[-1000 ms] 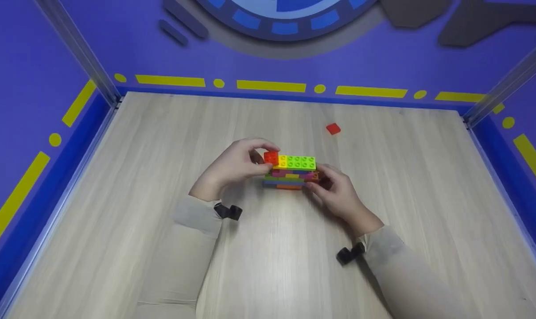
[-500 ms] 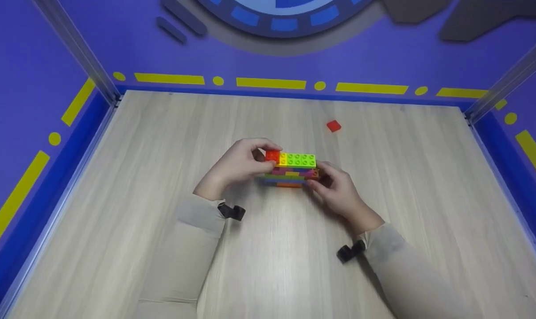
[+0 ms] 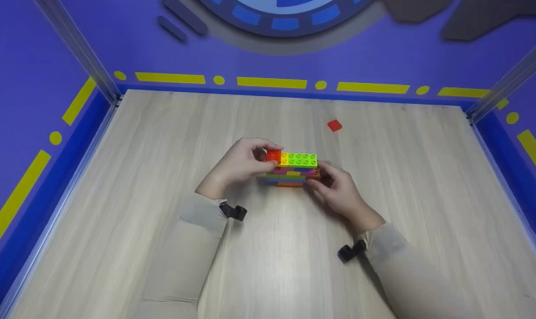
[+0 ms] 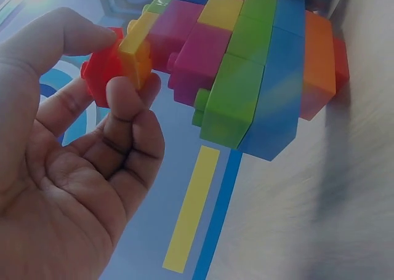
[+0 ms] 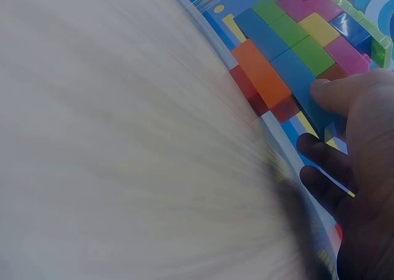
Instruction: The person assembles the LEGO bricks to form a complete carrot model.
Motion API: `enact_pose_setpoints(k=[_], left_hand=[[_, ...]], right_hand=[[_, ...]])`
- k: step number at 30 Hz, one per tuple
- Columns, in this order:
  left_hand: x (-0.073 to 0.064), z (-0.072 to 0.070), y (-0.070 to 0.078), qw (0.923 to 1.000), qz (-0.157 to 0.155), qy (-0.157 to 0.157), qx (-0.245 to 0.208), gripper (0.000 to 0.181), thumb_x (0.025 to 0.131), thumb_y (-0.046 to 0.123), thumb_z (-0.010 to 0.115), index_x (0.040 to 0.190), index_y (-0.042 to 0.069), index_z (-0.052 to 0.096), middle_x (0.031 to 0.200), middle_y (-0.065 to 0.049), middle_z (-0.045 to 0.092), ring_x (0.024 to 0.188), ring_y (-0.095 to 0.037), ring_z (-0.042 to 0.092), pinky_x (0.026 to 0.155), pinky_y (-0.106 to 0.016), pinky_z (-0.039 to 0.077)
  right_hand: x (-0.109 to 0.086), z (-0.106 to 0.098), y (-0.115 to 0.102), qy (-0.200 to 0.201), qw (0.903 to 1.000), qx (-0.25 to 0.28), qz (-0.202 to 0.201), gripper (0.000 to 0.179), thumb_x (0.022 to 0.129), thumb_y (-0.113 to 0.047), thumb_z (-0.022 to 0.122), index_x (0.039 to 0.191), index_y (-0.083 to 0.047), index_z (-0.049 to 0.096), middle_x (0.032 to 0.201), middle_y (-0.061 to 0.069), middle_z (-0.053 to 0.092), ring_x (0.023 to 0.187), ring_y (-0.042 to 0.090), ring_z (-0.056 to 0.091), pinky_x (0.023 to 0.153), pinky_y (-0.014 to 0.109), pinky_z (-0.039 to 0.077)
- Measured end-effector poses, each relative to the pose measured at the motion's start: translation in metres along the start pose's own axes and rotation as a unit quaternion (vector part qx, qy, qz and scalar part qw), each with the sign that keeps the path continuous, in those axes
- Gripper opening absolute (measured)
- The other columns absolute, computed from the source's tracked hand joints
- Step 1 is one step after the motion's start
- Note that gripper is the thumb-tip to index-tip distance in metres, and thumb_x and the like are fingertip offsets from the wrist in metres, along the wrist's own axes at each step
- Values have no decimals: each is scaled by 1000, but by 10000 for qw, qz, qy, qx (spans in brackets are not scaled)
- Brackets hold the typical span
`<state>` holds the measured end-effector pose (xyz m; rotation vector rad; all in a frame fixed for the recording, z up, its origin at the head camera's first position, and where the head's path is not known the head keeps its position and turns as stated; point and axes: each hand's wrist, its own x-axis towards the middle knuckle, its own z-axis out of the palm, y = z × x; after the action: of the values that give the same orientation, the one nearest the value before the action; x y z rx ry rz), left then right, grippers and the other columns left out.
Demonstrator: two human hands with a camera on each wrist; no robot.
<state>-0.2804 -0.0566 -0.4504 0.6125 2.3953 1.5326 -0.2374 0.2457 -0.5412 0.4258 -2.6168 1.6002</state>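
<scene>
A stack of toy building bricks [image 3: 290, 179] stands mid-table, stepped at its left end. Its top row has lime green bricks [image 3: 302, 160] with a yellow brick [image 3: 284, 158] to their left. At that row's left end, my left hand [image 3: 239, 164] pinches a red brick [image 4: 103, 77] between thumb and fingers, against the yellow one. Lower courses show magenta, green, blue brick [image 4: 274, 89] and orange brick [image 5: 261, 74], with a red one at the bottom. My right hand [image 3: 339, 190] grips the stack's right end, its thumb on a blue brick in the right wrist view.
A loose red brick [image 3: 334, 125] lies on the wooden table [image 3: 268, 257] behind the stack, to the right. Blue panels with yellow markings [image 3: 272, 83] wall the table at the back and both sides.
The red brick in my left hand has shifted slightly right and down, and now sits level with the yellow brick. My right hand keeps its grip on the stack.
</scene>
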Motion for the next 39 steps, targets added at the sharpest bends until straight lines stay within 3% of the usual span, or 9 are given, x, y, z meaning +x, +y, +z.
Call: enact_pose_setpoints(k=[8, 14, 21, 26, 31, 34, 39], left_hand=[[1, 1, -3, 10000, 7, 19, -18, 37, 98, 14, 82, 133, 22, 84, 113, -3, 77, 93, -21, 60, 70, -26, 50], [1, 2, -3, 9999, -37, 4, -102, 37, 98, 14, 82, 135, 17, 84, 118, -4, 78, 95, -21, 60, 71, -24, 50], [5, 4, -8, 9999, 152, -13, -77, 38, 97, 13, 80, 135, 14, 83, 126, -6, 78, 100, -22, 62, 84, -30, 53], [7, 9, -22, 9992, 368, -48, -159, 52, 98, 13, 83, 149, 9, 72, 136, -13, 73, 117, -29, 63, 105, -47, 56], [1, 17, -42, 9991, -138, -184, -352, 76, 93, 17, 94, 160, 17, 58, 146, -9, 70, 129, -29, 66, 117, -53, 55], [0, 23, -53, 9979, -291, -150, -565, 72, 91, 14, 95, 155, 17, 62, 143, -7, 72, 129, -29, 70, 119, -50, 56], [1, 34, -68, 9948, -159, 195, -988, 54, 90, 3, 93, 140, 9, 73, 136, -10, 78, 122, -24, 72, 114, -39, 57]], right_hand=[[0, 0, 1, -6, 10000, -2, -13, 51, 104, -14, 83, 154, -14, 69, 129, 7, 77, 113, 20, 71, 94, 18, 58], [0, 0, 1, -11, 10000, -43, -2, 51, 104, -14, 83, 154, -13, 69, 129, 7, 77, 113, 20, 70, 94, 18, 58], [0, -1, 1, 3, 10000, 29, -73, 52, 104, -14, 83, 154, -9, 69, 131, 10, 77, 112, 19, 70, 93, 17, 58], [0, -1, 0, -11, 10000, 87, -28, 52, 103, -13, 84, 153, -8, 69, 133, 11, 77, 112, 20, 70, 94, 17, 58], [0, 1, 1, -23, 9999, 160, 0, 52, 104, -14, 84, 153, -11, 69, 132, 9, 77, 111, 18, 70, 94, 18, 58], [0, -1, 2, -19, 9998, 201, -66, 50, 104, -11, 82, 153, -11, 69, 134, 9, 77, 114, 18, 69, 96, 20, 57], [4, -9, 3, 148, 9995, 278, -100, 53, 104, 4, 63, 155, -6, 66, 144, 14, 74, 123, 25, 67, 103, 23, 52]])
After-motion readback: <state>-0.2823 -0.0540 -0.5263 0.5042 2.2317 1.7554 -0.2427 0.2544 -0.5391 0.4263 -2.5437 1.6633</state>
